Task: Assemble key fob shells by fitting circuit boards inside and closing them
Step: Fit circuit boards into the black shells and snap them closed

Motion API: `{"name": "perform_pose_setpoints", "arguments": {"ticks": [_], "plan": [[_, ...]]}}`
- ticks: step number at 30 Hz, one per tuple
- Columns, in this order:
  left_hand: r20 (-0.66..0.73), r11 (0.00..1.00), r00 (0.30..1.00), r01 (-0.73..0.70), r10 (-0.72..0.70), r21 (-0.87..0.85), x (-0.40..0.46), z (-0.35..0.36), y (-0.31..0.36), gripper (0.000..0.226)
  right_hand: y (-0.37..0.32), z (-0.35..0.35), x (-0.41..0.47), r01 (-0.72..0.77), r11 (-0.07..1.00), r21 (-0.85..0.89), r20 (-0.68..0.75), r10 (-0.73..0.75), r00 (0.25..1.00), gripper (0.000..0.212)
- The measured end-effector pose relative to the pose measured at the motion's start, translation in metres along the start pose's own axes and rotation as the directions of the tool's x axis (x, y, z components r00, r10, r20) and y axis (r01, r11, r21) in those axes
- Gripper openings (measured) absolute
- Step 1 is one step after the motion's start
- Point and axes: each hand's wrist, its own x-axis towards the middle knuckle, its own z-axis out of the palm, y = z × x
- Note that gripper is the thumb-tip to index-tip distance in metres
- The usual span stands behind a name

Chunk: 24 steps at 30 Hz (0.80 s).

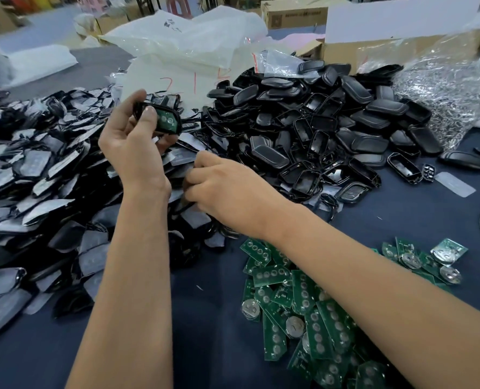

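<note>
Holding a black shell half [160, 116] with a green circuit board [166, 121] seated inside, left hand [133, 141] raised at eleven o'clock, thumb pressing the board. Reaching into the film-covered shell pile [36, 178], right hand [227, 189] at centre, fingers curled; grip contents hidden. Loose boards [295, 299] heaped at five o'clock, empty shells [331, 122] at one o'clock.

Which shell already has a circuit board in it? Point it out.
The shell held up in the left hand: a green board shows inside it. The loose shells in the black pile are hollow.
</note>
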Motion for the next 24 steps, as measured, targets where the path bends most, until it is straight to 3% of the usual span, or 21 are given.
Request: {"name": "perform_pose_setpoints", "arguments": {"ticks": [10,12,16,18,21,24], "plan": [[-0.061,0.998,0.997,0.041,-0.044,-0.056,0.006,-0.012,0.006,0.026,0.024,-0.010,-0.019,-0.195,0.981,-0.026,-0.046,0.193,0.980,0.021],[-0.066,0.996,0.996,0.052,-0.056,-0.068,0.006,-0.014,0.008,0.026,0.025,-0.010,-0.020,-0.253,0.964,0.079,-0.080,0.259,0.962,0.022],[0.023,0.999,0.999,0.041,-0.041,-0.019,-0.010,0.000,0.009,0.027,0.039,-0.020,-0.030,-0.411,0.722,0.556,-0.159,0.578,0.800,0.022],[0.168,0.999,0.985,0.031,-0.034,0.022,-0.025,0.016,0.005,0.024,0.056,-0.026,-0.043,-0.431,0.567,0.702,-0.133,0.698,0.703,0.019],[0.475,0.983,0.880,-0.062,-0.027,0.172,-0.061,0.048,-0.013,0.021,0.081,-0.030,-0.070,-0.378,0.335,0.863,-0.095,0.843,0.529,0.010],[0.638,0.943,0.765,-0.139,-0.092,0.302,-0.098,0.072,-0.040,0.020,0.097,-0.028,-0.102,-0.294,0.173,0.940,-0.054,0.927,0.372,0.008]]}}
